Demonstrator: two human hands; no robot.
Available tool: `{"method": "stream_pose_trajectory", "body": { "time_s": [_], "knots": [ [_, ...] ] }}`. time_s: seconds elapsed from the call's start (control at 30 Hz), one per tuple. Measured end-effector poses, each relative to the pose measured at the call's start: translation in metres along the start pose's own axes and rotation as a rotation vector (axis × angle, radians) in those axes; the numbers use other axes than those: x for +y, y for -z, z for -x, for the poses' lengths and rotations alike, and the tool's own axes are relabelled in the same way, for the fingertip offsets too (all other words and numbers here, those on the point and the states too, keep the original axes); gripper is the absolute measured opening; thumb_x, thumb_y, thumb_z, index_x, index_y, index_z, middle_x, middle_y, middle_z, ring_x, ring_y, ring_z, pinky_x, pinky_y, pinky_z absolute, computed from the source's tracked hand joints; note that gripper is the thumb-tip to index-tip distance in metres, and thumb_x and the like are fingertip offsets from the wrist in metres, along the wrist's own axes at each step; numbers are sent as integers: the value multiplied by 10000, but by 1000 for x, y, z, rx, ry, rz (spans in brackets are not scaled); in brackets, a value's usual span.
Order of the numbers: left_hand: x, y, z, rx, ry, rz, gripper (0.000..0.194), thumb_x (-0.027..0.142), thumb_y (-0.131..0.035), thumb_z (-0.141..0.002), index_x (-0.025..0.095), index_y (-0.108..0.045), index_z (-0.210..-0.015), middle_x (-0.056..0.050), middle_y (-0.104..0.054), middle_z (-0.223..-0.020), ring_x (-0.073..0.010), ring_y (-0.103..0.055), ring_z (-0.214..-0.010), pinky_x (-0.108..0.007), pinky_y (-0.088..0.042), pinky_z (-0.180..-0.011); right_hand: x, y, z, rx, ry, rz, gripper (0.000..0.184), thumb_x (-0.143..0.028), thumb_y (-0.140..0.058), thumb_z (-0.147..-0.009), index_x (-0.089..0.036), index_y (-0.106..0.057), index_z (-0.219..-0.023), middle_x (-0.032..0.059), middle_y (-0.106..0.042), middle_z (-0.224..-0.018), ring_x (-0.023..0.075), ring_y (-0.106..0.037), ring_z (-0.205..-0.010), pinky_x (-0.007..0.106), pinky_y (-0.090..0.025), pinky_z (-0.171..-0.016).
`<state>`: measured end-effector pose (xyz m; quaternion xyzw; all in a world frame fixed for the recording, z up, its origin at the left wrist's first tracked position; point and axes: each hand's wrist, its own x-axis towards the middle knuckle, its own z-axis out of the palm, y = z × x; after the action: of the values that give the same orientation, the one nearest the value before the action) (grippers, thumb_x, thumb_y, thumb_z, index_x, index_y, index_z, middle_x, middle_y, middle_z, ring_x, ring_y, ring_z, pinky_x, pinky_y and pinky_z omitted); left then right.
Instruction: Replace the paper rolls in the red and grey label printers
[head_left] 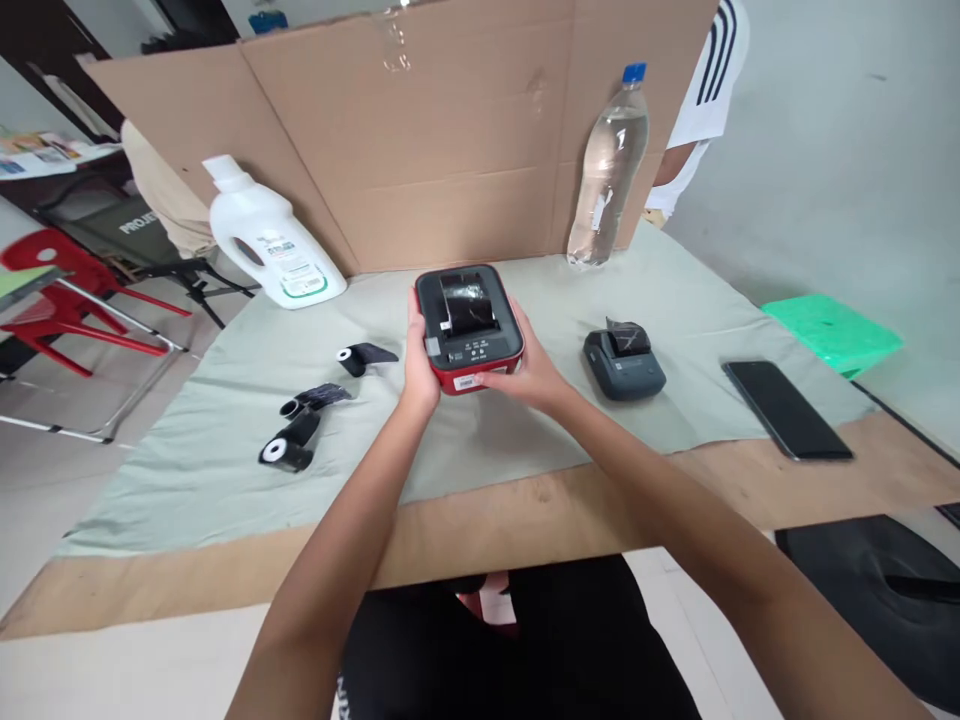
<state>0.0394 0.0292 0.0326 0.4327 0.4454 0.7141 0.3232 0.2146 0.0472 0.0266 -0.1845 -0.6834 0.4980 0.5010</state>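
Observation:
Between my two hands is a red and black label printer [471, 340], with a strip of shiny black film curling out of its top. My left hand [420, 355] grips its left side, and my right hand [529, 365] wraps its right side and front corner. To the right, a smaller dark grey printer [626, 375] with black film sticking up rests on the grey-green cloth [480, 450]. Several rolls of black film lie left of my left hand, among them a roll with a white core [286, 455] and a farther roll [360, 358].
A cardboard panel [450, 140] stands along the back. Before it are a white jug [270, 240] at left and a clear water bottle [609, 170] at right. A phone [787, 410] lies near the right edge. Behind the panel, a person's striped sleeve [712, 75] shows.

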Motion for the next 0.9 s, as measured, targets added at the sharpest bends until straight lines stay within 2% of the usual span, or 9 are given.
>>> {"method": "stream_pose_trajectory", "body": {
  "time_s": [0.07,0.17,0.27,0.4,0.5,0.67,0.9],
  "knots": [
    [-6,14,23,11,37,23,700,714,-439,-1014,340,-549,-1596,36,-591,-1641,-246,-487,-1597,-381,-440,-1312,4,-16,21,5,-19,-23,1219,-549,-992,-683,-341,-330,-1686,102,-415,-1743,361,-373,-1643,527,-301,-1382],
    [-15,24,38,37,84,63,746,733,-444,-994,319,-535,-1608,6,-585,-1651,-262,-486,-1597,-422,-437,-1315,9,-28,37,26,-59,-19,1220,-511,-997,-681,-311,-334,-1685,125,-409,-1745,364,-380,-1639,549,-295,-1383],
    [-23,26,39,24,97,53,707,701,-444,-996,317,-566,-1578,9,-590,-1647,-243,-425,-1636,-428,-366,-1358,15,-27,39,52,-96,19,1254,-506,-1008,-653,-312,-324,-1686,128,-357,-1772,371,-333,-1661,572,-253,-1397],
    [-32,29,39,-28,96,-17,696,729,-400,-1010,351,-562,-1572,24,-552,-1679,-225,-389,-1655,-442,-309,-1387,24,-23,41,58,-110,34,1276,-552,-1004,-640,-334,-301,-1682,121,-367,-1769,370,-337,-1661,575,-252,-1399],
    [-37,32,41,8,122,1,696,707,-398,-1026,326,-548,-1588,20,-510,-1712,-226,-344,-1677,-426,-309,-1388,27,-25,43,46,-119,35,1263,-565,-995,-655,-318,-299,-1680,132,-383,-1762,367,-348,-1656,566,-256,-1398],
    [-35,31,46,38,188,156,653,566,-434,-1057,287,-495,-1644,21,-487,-1729,-223,-363,-1668,-394,-332,-1370,28,-26,44,49,-114,66,1271,-600,-993,-644,-282,-321,-1676,156,-390,-1751,383,-377,-1639,584,-276,-1387],
    [-37,27,48,38,167,353,577,511,-565,-1020,317,-606,-1561,59,-519,-1705,-218,-274,-1702,-362,-220,-1403,30,-22,46,31,-75,132,1302,-667,-967,-653,-289,-279,-1691,153,-394,-1753,401,-377,-1643,635,-282,-1379]
  ]
}}
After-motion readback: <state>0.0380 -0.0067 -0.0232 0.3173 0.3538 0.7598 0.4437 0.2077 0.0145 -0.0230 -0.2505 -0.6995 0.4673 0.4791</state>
